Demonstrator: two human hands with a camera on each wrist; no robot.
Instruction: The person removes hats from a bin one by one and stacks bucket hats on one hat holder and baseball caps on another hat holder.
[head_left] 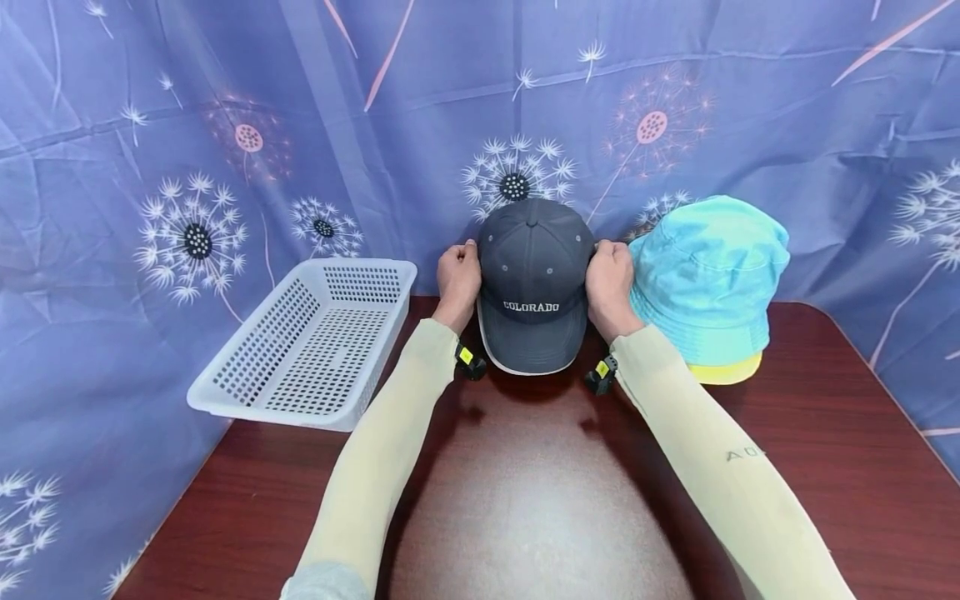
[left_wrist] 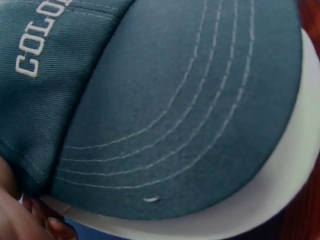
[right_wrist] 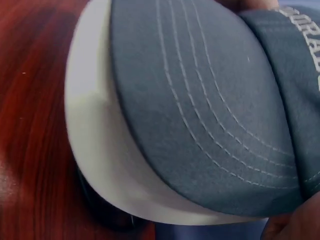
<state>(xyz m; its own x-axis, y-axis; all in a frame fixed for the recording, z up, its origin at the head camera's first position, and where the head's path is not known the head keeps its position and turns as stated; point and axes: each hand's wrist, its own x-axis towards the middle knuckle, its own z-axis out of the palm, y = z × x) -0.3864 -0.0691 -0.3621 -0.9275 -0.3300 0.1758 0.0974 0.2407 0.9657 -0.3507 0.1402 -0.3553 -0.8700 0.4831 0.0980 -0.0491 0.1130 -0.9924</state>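
A dark grey-blue baseball cap (head_left: 531,267) with COLORADO in white letters is at the middle of the table's far side, brim toward me. My left hand (head_left: 459,282) grips its left side with curled fingers, and my right hand (head_left: 611,285) holds the right side the same way. Beneath its brim, a white brim (right_wrist: 92,115) sticks out in both wrist views. A black curved edge (right_wrist: 107,205) shows below that in the right wrist view. Right beside my right hand stands a light blue bucket hat (head_left: 712,267), a yellow brim (head_left: 726,372) peeking out under it.
To the left, a white perforated plastic basket (head_left: 360,392) sits on the dark red wooden table (head_left: 825,467). Behind everything hangs a blue curtain (head_left: 420,167) with a dandelion print, close to the table's back edge.
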